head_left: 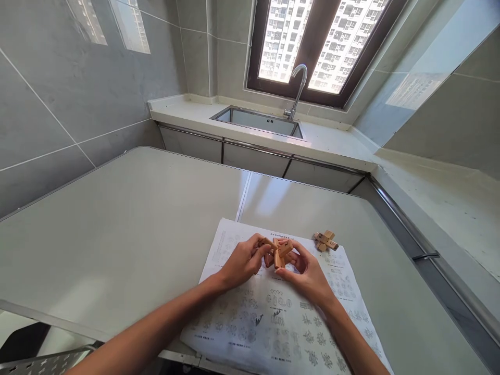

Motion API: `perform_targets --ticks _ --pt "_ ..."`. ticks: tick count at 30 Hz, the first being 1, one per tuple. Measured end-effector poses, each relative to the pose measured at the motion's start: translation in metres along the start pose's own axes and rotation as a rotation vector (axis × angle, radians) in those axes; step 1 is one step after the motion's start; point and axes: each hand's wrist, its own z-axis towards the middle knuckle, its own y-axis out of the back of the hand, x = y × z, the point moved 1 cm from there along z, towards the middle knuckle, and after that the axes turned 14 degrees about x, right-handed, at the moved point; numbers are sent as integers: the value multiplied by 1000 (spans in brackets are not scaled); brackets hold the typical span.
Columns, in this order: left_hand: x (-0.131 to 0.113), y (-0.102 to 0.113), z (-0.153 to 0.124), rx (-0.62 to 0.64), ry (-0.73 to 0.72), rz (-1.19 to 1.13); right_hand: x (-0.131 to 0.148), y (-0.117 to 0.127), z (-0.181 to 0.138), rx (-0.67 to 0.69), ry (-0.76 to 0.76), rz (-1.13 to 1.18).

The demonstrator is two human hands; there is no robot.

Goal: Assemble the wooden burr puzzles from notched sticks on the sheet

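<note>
Just above the printed sheet [269, 291], my right hand [307, 271] grips a wooden burr puzzle [282, 254] made of interlocking sticks, one marked with a dark letter. My left hand [246, 260] pinches a wooden stick [269, 243] at the puzzle's left side; whether that stick is locked into the rest I cannot tell. The fingers cover part of the puzzle. A second wooden burr puzzle [325, 240], cross-shaped and lettered, lies by the sheet's upper right edge, apart from both hands.
The paper lies on a pale table [156, 219] with a seam running away from me. Beyond the table's far edge stands a counter with a sink [258, 121] and a curved faucet [299, 91] below a window. A metal rail [429, 258] runs along the right-hand counter.
</note>
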Motion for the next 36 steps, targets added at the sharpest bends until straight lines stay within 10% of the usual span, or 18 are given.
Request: perform_targets --ticks 16,36 --pt "17 1 -3 -58 -125 526 -5 -2 -3 -112 38 41" --pt "20 -2 -3 6 -74 633 -10 5 2 -224 35 -3"
